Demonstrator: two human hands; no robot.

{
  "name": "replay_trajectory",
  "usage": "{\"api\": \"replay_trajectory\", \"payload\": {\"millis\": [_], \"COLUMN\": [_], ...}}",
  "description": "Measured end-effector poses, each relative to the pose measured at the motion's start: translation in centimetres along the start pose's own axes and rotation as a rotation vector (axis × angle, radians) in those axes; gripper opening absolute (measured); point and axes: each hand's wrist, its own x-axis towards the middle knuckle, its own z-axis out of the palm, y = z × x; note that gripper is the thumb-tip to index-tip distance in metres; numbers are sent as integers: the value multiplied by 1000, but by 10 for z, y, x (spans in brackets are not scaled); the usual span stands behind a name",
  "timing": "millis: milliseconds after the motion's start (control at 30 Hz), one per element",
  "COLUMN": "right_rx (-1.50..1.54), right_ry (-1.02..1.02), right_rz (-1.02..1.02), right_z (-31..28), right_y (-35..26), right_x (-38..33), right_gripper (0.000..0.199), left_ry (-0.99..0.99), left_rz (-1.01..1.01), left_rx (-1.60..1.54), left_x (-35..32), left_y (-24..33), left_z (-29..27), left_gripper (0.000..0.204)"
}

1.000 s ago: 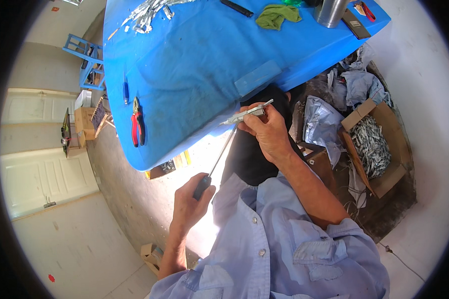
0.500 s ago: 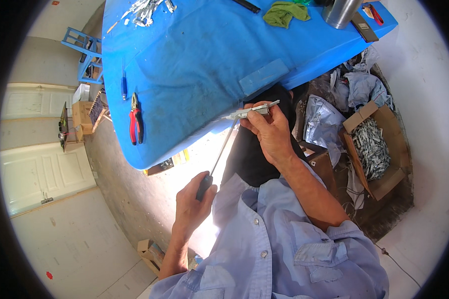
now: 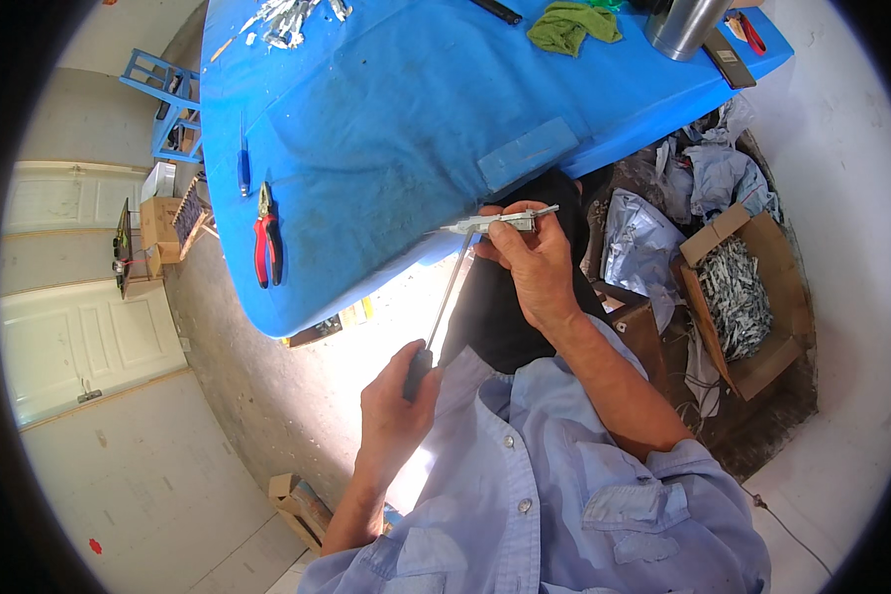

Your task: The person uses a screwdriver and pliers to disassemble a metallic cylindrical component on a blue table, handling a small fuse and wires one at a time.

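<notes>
My left hand [image 3: 398, 408] is closed round the dark handle of a screwdriver [image 3: 449, 297], whose long metal shaft slants up and to the right. Its tip meets a small silvery metal part [image 3: 500, 222] near the part's left end. That part, long and narrow with a thin rod sticking out to the right, is pinched between the thumb and fingers of my right hand [image 3: 537, 259]. Both hands are over my lap, just off the near edge of the blue-covered table [image 3: 386, 139]. What the screwdriver tip presses on is too small to make out.
Red-handled pliers [image 3: 267, 238] and a blue screwdriver [image 3: 244, 163] lie on the table's left side. Metal pieces [image 3: 285, 22] are heaped at the back, a green cloth [image 3: 572, 28] and steel flask [image 3: 679, 28] further right. A cardboard box [image 3: 698, 307] of similar pieces stands at right.
My left hand and the screwdriver have shifted slightly to the right, with the shaft a little steeper. The metal part in my right hand has tilted slightly closer to level.
</notes>
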Motion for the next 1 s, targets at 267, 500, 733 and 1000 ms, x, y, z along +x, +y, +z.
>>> {"api": "replay_trajectory", "payload": {"millis": [267, 500, 733, 1000], "right_rx": [-44, -82, -132, -135], "right_ry": [48, 29, 1, 21], "right_rz": [-46, -81, -154, -147], "right_z": [5, 1, -1, 4], "right_y": [3, 6, 9, 8], "right_x": [-1, 2, 6, 3], "right_gripper": [25, 23, 21, 21], "left_ry": [23, -20, -288, -162], "left_rz": [31, 176, -405, -120], "left_rx": [-45, -74, -626, -212], "left_x": [-3, -3, 13, 6], "left_y": [7, -6, 8, -3], "left_z": [12, 20, -9, -8], "left_gripper": [40, 45, 46, 41]}}
